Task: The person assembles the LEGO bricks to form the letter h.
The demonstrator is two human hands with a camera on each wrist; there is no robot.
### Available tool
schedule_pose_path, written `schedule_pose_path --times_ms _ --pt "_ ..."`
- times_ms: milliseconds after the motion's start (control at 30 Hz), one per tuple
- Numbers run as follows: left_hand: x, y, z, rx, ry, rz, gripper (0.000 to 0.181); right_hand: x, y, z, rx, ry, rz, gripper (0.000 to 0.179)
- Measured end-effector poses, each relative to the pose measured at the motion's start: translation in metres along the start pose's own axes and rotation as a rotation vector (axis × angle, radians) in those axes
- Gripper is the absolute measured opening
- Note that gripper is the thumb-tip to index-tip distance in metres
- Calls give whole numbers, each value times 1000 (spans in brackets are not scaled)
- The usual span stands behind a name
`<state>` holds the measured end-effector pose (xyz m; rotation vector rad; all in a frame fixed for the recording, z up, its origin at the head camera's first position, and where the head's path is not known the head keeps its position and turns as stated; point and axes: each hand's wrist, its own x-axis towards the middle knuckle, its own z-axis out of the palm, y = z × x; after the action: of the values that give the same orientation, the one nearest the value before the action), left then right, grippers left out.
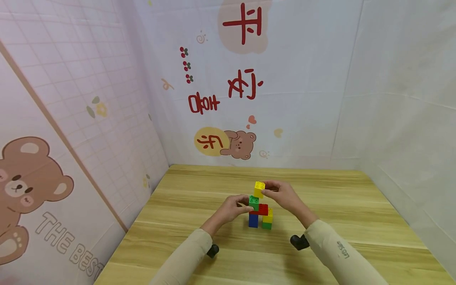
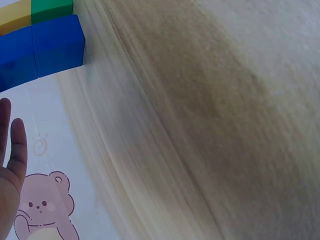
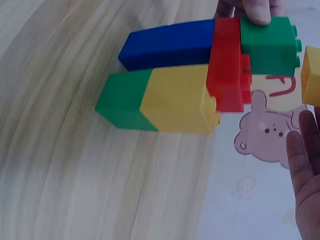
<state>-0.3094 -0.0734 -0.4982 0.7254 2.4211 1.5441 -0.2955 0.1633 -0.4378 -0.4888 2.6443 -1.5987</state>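
Observation:
My right hand (image 1: 284, 196) pinches a yellow block (image 1: 259, 191) between thumb and fingers, just above a green block (image 1: 253, 204); a gap shows between the two in the right wrist view. With thumb and fingers, my left hand (image 1: 230, 208) grips that green block, which sits on the left end of a red brick (image 3: 226, 67). Under the red brick's left end stand two stacked blue blocks (image 3: 170, 44). Beside them is a column of a yellow block (image 3: 175, 100) on a green block (image 3: 125, 100). Both hands are only partly visible in the wrist views.
The structure stands on a wood-grain table (image 1: 199, 186). Printed cloth walls (image 1: 303, 79) enclose the table at the back and sides. Dark wrist gear (image 1: 299, 242) shows below the right forearm, with a similar piece (image 1: 213, 251) by the left sleeve.

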Motion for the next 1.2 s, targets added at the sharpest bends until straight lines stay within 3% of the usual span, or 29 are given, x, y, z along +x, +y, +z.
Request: schedule_pose_path --times_ms 233,600,900,1200 --pt "0 -2 0 8 0 8 23 -1 -5 5 12 -35 -64 35" --pt "1 -3 4 3 22 6 28 -2 -9 11 11 -91 -74 33" --pt "0 2 3 20 16 8 28 -1 -3 16 11 -60 -43 37" --pt "0 1 2 24 16 1 28 -1 -6 16 -66 -36 -77 34"
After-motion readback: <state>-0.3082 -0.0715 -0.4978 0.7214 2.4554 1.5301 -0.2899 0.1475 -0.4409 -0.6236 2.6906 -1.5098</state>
